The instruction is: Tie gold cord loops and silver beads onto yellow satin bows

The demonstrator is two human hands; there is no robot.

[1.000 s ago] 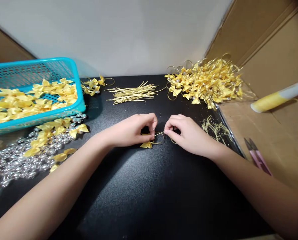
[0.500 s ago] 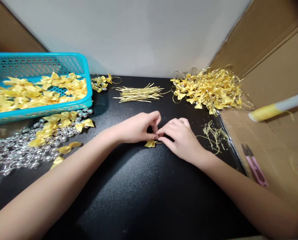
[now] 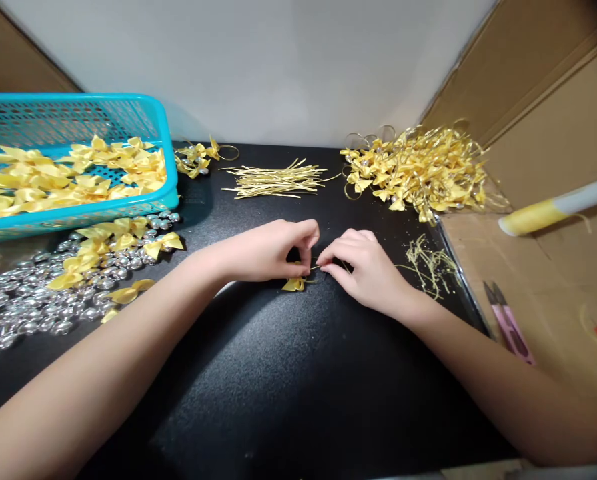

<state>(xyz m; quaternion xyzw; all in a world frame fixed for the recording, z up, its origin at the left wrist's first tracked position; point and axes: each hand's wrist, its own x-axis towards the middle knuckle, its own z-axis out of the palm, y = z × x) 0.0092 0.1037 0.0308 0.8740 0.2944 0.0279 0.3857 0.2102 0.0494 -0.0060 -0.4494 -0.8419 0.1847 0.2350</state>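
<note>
Over the middle of the black table [image 3: 258,373], my left hand [image 3: 283,250] pinches a gold cord [image 3: 314,268] between thumb and fingertips. A yellow ribbon bow [image 3: 294,285] hangs just under those fingers, partly hidden by them. Close by on the right, my right hand [image 3: 361,267] is closed in a pinch on the same cord, which spans the small gap between the hands. Whether a knot or bead sits at the bow is too small to tell.
A turquoise basket [image 3: 171,167] of yellow bows stands at left, above silver beads [image 3: 43,293]. Cut gold cords [image 3: 278,180] lie at the back, finished bow loops [image 3: 418,170] at back right. Cord scraps [image 3: 431,267], pink thread snips [image 3: 511,327] and a yellow-white roll [image 3: 558,205] are on the right.
My hands have drawn apart, the left one slightly leftward, and a short stretch of gold cord now shows between them. The whole view has shifted a little.
</note>
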